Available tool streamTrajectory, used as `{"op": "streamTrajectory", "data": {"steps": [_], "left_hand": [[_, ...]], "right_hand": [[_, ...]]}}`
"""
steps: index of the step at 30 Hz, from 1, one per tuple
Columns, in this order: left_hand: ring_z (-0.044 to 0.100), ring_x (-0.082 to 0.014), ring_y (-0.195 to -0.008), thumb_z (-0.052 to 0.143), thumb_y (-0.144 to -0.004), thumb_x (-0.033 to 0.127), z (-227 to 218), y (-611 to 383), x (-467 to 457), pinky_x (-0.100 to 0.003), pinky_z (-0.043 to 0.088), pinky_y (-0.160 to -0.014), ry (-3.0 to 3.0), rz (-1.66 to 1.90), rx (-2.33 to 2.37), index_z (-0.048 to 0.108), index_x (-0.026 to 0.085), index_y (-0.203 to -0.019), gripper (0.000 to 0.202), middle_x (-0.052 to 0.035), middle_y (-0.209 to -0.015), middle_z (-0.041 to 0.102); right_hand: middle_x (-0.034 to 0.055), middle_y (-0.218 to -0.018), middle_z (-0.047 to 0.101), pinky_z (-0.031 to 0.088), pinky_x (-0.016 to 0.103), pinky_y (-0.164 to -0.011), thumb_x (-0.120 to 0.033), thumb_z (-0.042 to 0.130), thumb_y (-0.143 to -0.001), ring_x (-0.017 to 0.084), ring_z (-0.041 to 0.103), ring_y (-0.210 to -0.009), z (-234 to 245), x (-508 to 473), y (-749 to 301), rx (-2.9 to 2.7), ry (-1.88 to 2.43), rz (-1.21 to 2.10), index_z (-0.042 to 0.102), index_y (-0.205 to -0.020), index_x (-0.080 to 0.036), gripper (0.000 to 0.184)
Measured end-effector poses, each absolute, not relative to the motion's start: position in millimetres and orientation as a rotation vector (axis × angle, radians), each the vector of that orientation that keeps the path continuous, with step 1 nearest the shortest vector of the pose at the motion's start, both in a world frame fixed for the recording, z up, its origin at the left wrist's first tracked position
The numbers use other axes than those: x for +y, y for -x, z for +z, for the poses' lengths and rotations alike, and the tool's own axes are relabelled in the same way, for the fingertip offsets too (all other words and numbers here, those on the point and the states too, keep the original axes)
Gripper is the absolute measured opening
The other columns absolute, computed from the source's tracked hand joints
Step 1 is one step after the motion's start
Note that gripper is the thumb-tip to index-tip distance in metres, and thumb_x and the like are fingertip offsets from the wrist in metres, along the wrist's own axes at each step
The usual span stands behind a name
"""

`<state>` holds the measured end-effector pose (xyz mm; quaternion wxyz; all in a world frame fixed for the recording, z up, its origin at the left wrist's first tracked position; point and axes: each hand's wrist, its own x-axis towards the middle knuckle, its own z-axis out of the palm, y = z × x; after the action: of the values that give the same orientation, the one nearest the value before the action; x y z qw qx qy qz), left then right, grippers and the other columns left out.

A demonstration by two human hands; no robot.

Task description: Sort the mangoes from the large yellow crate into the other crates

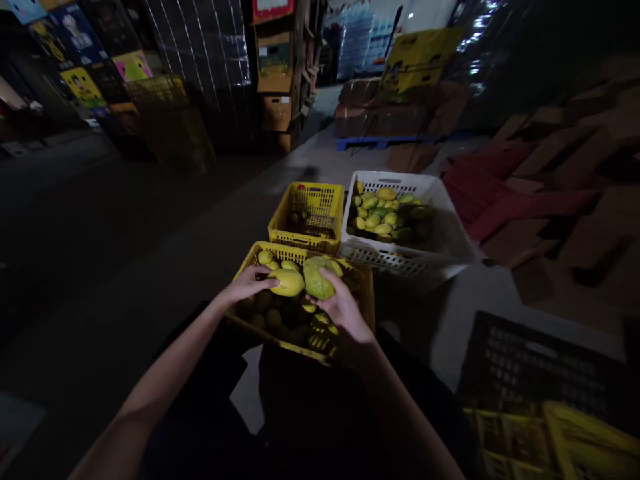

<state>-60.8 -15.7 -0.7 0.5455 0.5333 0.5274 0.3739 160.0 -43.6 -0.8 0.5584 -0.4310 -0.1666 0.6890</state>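
Note:
Just above a yellow crate (370, 300) of fruit, my left hand (251, 283) has its thumb and fingers closed around a yellow papaya (287, 283). My right hand (341, 305) grips a greener, lumpy papaya (317, 277) from its right side. The two fruits are side by side, almost touching at their ends. More yellow and green fruit lies below them in the crate, much of it in deep shadow.
Behind is a second yellow crate (280, 230) with a few dark fruits. A white crate (455, 233) of yellow-green papayas stands to its right. Flattened cardboard (575, 233) is heaped at right; stacked boxes (275, 67) and a blue pallet (370, 143) stand farther back.

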Motion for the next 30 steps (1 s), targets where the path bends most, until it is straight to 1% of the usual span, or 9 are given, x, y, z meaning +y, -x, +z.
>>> {"op": "streamTrajectory", "data": {"steps": [4,8,11,14,16,18,22,25,30], "left_hand": [[0.071,-0.0268,-0.093,0.086,-0.067,0.036,-15.0,38.8,-22.8,-0.033,0.059,-0.077,-0.803,1.036,1.124,0.074,0.015,-0.079,0.027,-0.0105,-0.085,0.075],[0.072,-0.0251,-0.102,0.077,-0.081,0.042,-22.3,17.0,-22.8,-0.032,0.063,-0.078,-0.441,1.124,0.986,0.073,0.018,-0.099,0.031,-0.0111,-0.104,0.077],[0.072,-0.0231,-0.104,0.073,-0.087,0.037,-22.2,1.5,-24.9,-0.033,0.063,-0.082,-0.318,1.15,0.844,0.072,0.019,-0.107,0.027,-0.0106,-0.117,0.074],[0.073,-0.0215,-0.101,0.068,-0.09,0.035,-21.0,-13.2,-26.4,-0.032,0.062,-0.084,-0.21,1.206,0.818,0.072,0.018,-0.103,0.022,-0.0093,-0.113,0.075],[0.073,-0.0202,-0.099,0.067,-0.09,0.035,-19.8,-21.3,-26.2,-0.03,0.061,-0.086,-0.163,1.275,0.824,0.072,0.018,-0.098,0.02,-0.0074,-0.107,0.077],[0.072,-0.0195,-0.101,0.069,-0.085,0.034,-18.3,-26.2,-25.4,-0.028,0.058,-0.09,-0.191,1.389,0.803,0.072,0.018,-0.094,0.018,-0.0051,-0.103,0.077],[0.07,-0.0231,-0.108,0.073,-0.075,0.038,-15.3,-22.1,-24.1,-0.029,0.054,-0.096,-0.388,1.522,0.7,0.074,0.018,-0.088,0.024,-0.0049,-0.098,0.078],[0.07,-0.0254,-0.11,0.069,-0.075,0.041,-12.8,-10.8,-24.4,-0.032,0.053,-0.096,-0.493,1.536,0.703,0.075,0.019,-0.085,0.025,-0.0056,-0.096,0.078],[0.07,-0.0284,-0.107,0.064,-0.073,0.042,-6.2,2.3,-27.1,-0.036,0.054,-0.092,-0.549,1.529,0.742,0.073,0.018,-0.078,0.026,-0.008,-0.092,0.077]], "right_hand": [[-0.0022,-0.075,0.073,0.048,0.025,-0.044,-0.039,0.084,-0.062,0.015,0.065,-0.054,-6.9,-51.7,-158.1,-0.608,0.978,1.621,0.065,-0.095,-0.022,0.042],[-0.0017,-0.081,0.074,0.047,0.025,-0.043,-0.039,0.085,-0.065,0.015,0.063,-0.051,-19.4,-57.9,-156.2,-0.725,0.96,1.606,0.065,-0.107,-0.024,0.049],[0.0001,-0.09,0.075,0.054,0.028,-0.053,-0.034,0.088,-0.063,0.019,0.07,-0.065,-26.7,-56.1,-157.0,-0.718,0.928,1.513,0.064,-0.106,-0.025,0.05],[0.0012,-0.104,0.074,0.059,0.037,-0.082,-0.027,0.092,-0.056,0.024,0.071,-0.093,-28.5,-50.5,-161.6,-0.751,0.93,1.359,0.063,-0.106,-0.026,0.058],[0.0014,-0.113,0.07,0.053,0.042,-0.1,-0.025,0.094,-0.051,0.026,0.066,-0.109,-26.7,-47.8,-165.1,-0.844,0.952,1.208,0.061,-0.111,-0.029,0.068],[0.0026,-0.119,0.065,0.045,0.046,-0.111,-0.023,0.096,-0.046,0.027,0.061,-0.118,-23.5,-47.4,-166.8,-0.978,0.982,1.057,0.059,-0.113,-0.029,0.077],[0.0054,-0.117,0.06,0.042,0.048,-0.112,-0.023,0.095,-0.044,0.029,0.058,-0.117,-18.3,-52.6,-162.1,-1.242,0.996,0.955,0.056,-0.11,-0.027,0.077],[0.0056,-0.116,0.058,0.042,0.047,-0.112,-0.026,0.094,-0.047,0.03,0.057,-0.117,-16.3,-57.6,-154.7,-1.349,0.98,0.939,0.055,-0.108,-0.027,0.072],[0.0046,-0.118,0.057,0.045,0.045,-0.109,-0.027,0.094,-0.047,0.028,0.058,-0.116,-8.8,-63.3,-145.5,-1.343,0.977,1.094,0.054,-0.112,-0.029,0.076]]}}
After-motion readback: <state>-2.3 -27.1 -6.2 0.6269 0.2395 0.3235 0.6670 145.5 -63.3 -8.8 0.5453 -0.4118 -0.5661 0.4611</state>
